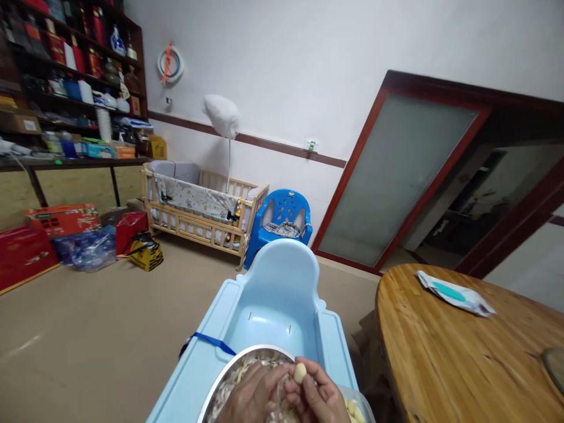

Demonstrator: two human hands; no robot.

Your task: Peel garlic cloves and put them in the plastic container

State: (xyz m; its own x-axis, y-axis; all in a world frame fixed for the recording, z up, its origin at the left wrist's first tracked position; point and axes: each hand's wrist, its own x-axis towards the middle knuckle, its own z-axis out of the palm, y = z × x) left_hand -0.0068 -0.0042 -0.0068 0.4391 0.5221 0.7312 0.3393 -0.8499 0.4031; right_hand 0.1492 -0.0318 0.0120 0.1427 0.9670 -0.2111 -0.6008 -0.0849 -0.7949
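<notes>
At the bottom edge, my left hand (251,399) and my right hand (321,396) are close together over a metal bowl (224,379) filled with papery garlic skins. A peeled, pale garlic clove (300,372) is pinched between the fingertips of my right hand, with the left-hand fingers curled right beside it. What the left fingers grip is hidden. The bowl rests on a light blue plastic child's chair (273,299). A few more peeled cloves (353,410) lie in a clear container at the right of the bowl.
A round wooden table (462,358) stands at the right with a pack of wipes (453,294) on it. Across the floor are a wooden baby cot (198,208), a blue plastic chair (282,217), red boxes (61,220) and dark shelves (66,76).
</notes>
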